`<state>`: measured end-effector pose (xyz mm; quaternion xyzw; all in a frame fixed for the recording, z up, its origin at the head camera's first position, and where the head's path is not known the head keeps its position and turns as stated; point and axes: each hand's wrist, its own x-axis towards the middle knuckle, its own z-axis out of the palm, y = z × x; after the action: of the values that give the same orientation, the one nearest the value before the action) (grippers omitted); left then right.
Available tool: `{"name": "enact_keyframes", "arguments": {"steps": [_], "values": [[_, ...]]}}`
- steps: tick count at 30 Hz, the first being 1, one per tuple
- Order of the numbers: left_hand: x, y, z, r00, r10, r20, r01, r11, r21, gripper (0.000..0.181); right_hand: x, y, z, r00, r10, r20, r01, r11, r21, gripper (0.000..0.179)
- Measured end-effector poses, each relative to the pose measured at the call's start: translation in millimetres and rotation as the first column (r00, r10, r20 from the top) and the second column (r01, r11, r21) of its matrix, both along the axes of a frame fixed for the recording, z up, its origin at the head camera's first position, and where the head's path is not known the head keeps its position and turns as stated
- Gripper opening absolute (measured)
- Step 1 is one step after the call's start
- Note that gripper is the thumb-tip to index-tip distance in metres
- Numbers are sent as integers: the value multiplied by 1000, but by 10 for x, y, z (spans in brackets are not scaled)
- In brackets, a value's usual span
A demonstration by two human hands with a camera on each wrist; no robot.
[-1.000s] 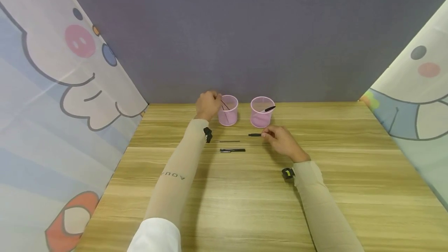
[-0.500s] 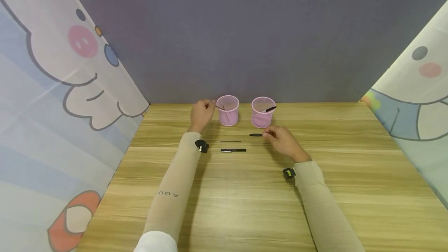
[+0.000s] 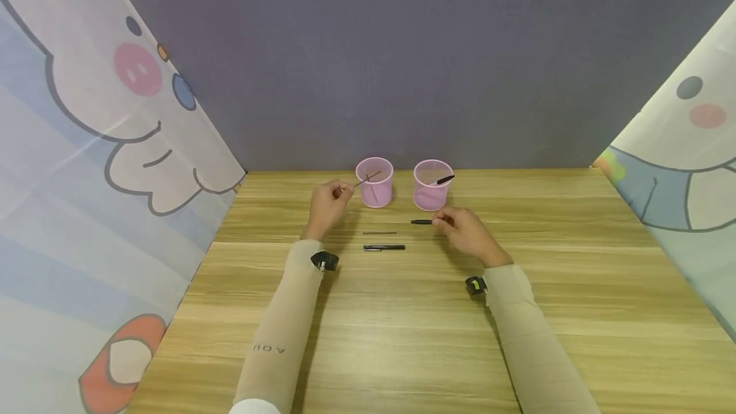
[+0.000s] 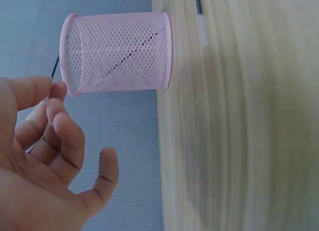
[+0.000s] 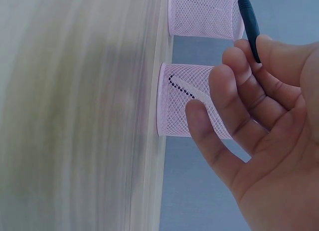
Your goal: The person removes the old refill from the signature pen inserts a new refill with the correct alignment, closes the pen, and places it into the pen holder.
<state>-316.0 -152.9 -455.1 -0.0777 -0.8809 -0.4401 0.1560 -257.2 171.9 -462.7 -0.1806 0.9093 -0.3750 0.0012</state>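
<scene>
My left hand pinches a thin dark rod, like a pen refill, between thumb and fingertip. It slants up to the right across the mouth of the left pink mesh cup. Through that cup's mesh, another thin rod leans inside. My right hand holds a black tapered pen barrel by one end, its other end pointing left, in front of the right pink mesh cup. Inside the right cup leans a pale stick-like piece with a black end.
Between the hands, a thin refill lies on the wooden table. Nearer to me is a black pen piece with a clip. A dark grey wall rises behind the cups, and printed cloth hangs on both sides.
My left hand has come down and left from the left cup's rim, and the refill in it has swung so its far end points up. My right hand stays put.
</scene>
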Motion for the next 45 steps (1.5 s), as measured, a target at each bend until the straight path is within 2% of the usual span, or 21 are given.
{"name": "enact_keyframes", "arguments": {"steps": [5,11,18,23,32,45], "values": [[70,-11,-62,999,-46,-3,46,998,41,15,-10,18,-16,1000,5,-18,-5,1000,-2,18],[150,-11,-116,996,-67,61,64,997,50,14,1,26,-1,1000,-4,-16,4,1000,-4,19],[236,-10,-163,979,-162,122,158,986,42,16,-5,42,-12,1000,-10,-15,10,1000,-2,17],[254,8,-192,967,-204,152,202,979,30,13,-6,43,-18,1000,-15,-17,15,1000,-6,17],[258,9,-222,963,-219,155,216,976,36,9,0,48,-12,1000,-24,-3,24,999,-25,18],[295,3,-213,963,-240,127,234,970,58,7,0,58,-2,1000,-27,3,27,999,-28,17]]}}
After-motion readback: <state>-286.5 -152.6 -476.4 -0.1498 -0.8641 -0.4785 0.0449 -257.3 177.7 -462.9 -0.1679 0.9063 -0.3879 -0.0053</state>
